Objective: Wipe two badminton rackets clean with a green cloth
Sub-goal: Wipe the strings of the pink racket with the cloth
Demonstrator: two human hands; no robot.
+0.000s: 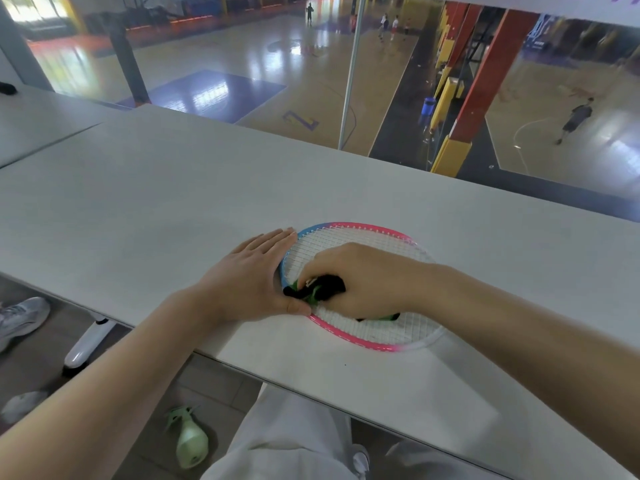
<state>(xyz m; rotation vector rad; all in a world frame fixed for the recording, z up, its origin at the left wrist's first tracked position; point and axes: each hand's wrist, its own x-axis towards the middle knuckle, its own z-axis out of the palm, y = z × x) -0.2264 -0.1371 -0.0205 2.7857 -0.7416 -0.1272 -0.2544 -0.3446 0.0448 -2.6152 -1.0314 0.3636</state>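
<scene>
A long white counter (173, 188) runs along a glass pane, past which lies a glossy wooden sports court (263, 57) with a purple key (214, 93), red and yellow padded pillars (485, 84) at right, window light far left

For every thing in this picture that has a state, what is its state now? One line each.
Pink and blue badminton racket: flat on the table, head only in view.
Green and black cloth: bunched, pressed on the strings.
Right hand: grips the cloth.
Left hand: flat, fingers straight, against the racket's frame.
White table: bears the racket.
Pale green spray bottle: on the floor.
</scene>
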